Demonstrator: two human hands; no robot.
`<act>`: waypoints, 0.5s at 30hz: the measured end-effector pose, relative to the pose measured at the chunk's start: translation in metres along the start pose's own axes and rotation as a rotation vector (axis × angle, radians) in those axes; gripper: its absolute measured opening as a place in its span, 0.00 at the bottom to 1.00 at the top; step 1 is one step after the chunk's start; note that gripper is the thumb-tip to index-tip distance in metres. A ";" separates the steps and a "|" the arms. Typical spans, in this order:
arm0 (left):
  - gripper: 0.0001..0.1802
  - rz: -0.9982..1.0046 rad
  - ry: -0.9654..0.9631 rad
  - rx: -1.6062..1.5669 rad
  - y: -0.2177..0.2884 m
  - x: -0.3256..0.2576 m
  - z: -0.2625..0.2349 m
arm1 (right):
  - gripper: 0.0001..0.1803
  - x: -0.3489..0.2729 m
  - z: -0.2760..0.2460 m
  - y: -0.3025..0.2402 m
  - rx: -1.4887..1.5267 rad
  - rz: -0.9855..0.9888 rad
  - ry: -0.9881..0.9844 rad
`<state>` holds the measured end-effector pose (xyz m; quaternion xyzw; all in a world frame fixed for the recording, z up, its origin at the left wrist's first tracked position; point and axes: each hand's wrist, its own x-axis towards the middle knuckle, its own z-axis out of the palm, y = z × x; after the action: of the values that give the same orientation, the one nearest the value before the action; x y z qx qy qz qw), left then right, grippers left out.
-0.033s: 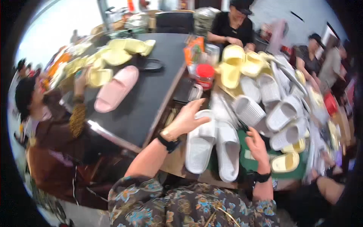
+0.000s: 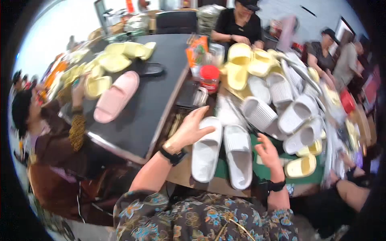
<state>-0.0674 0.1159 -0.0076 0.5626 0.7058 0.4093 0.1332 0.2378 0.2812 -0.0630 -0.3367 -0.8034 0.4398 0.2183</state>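
Two pale grey slippers lie side by side in front of me, toes pointing away: the left slipper (image 2: pixel 205 160) and the right slipper (image 2: pixel 240 164). My left hand (image 2: pixel 189 130) is at the upper left edge of the left slipper, with thumb and fingers apart and the thumb reaching over its strap. To the right of the pair, my right hand (image 2: pixel 268 152) is raised with its fingers parted and nothing plainly in it. A dark thin thing shows near its fingertips; what it is, I cannot tell. Beyond is a heap of grey slippers (image 2: pixel 260 113).
Yellow slippers (image 2: pixel 238 66) top the heap, and one yellow slipper (image 2: pixel 300 166) lies on the green mat (image 2: pixel 271 170). A red-lidded jar (image 2: pixel 209 78) stands beyond my left hand. The black table (image 2: pixel 132 104) holds a pink slipper (image 2: pixel 116 96). Co-workers sit around.
The whole scene has slid slightly left in the picture. Both hands and the grey pair keep nearly the same places relative to each other.
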 end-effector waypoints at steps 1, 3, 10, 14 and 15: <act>0.45 -0.043 -0.026 0.018 -0.003 -0.009 0.004 | 0.33 -0.004 0.001 0.001 -0.058 0.009 -0.036; 0.50 -0.177 -0.103 0.041 -0.006 -0.034 0.018 | 0.39 -0.025 0.000 -0.002 -0.065 0.054 -0.090; 0.38 -0.151 -0.078 0.105 -0.014 -0.091 0.070 | 0.36 -0.058 0.037 0.013 -0.138 -0.011 -0.021; 0.35 -0.214 -0.028 0.138 -0.009 -0.102 0.065 | 0.29 -0.066 0.042 -0.003 -0.145 0.029 -0.142; 0.35 -0.237 -0.028 0.166 -0.007 -0.105 0.058 | 0.29 -0.063 0.037 -0.005 -0.141 0.033 -0.138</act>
<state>0.0001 0.0456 -0.0782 0.4902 0.7967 0.3232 0.1433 0.2548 0.2121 -0.0815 -0.3335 -0.8399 0.4077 0.1310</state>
